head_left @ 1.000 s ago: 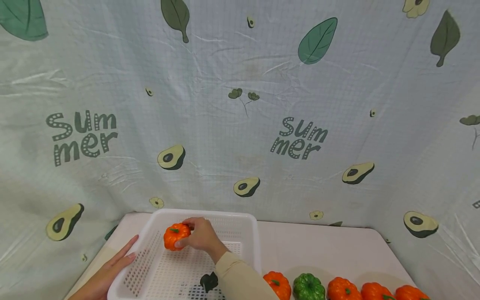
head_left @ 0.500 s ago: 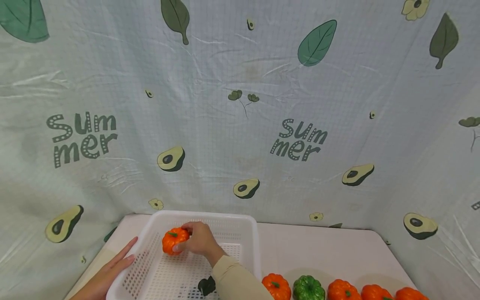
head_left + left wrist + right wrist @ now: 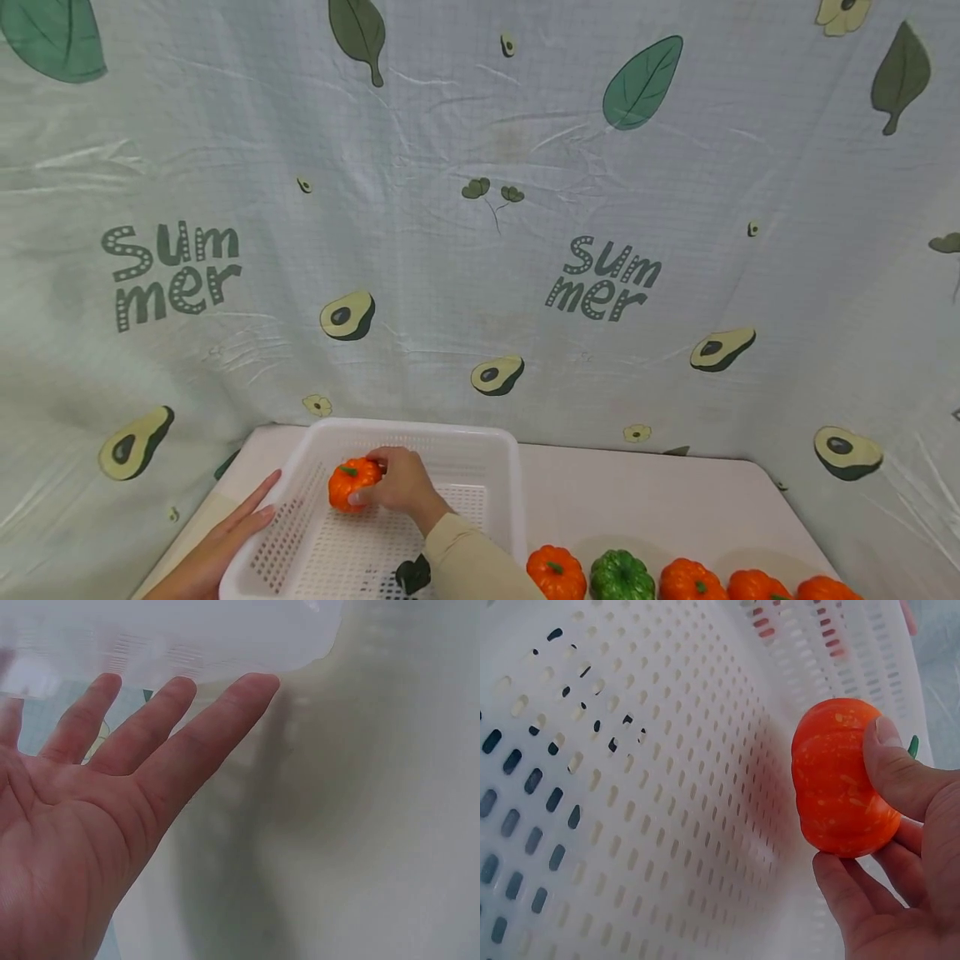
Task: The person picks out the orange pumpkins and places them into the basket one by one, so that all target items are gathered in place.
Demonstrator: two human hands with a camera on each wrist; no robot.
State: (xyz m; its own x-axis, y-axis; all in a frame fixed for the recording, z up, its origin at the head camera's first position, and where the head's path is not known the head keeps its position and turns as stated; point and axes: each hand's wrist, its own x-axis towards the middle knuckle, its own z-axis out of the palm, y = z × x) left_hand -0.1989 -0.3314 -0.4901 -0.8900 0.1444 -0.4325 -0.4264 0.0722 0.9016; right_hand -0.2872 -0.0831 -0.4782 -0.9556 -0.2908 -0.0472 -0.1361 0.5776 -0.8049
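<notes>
Pinching, in the head view, with curled thumb and fingers of the right hand (image 3: 405,487), an orange pumpkin (image 3: 348,490); holding it inside a white basket (image 3: 435,427), towards the far left corner, green stem (image 3: 347,471) uppermost; squat in shape, long axis across the stem; impossible to tell whether touching the basket floor; covered on its right side by those fingers; touching the basket's left wall from outside with the left hand (image 3: 225,542); crossing the near right part with a beige sleeve (image 3: 480,562), beside a small black object (image 3: 414,575); then along the table (image 3: 637,492), rightwards, another orange pumpkin (image 3: 555,573), a green pumpkin (image 3: 622,577), three more orange pumpkins (image 3: 686,581). Over to the left wrist: spreading straight fingers, palm showing, tips at the basket's edge, gripping nothing. Now the right wrist: thumbing the pumpkin near its stem, fingertips beneath; stem pointing right, long axis running top to bottom.
</notes>
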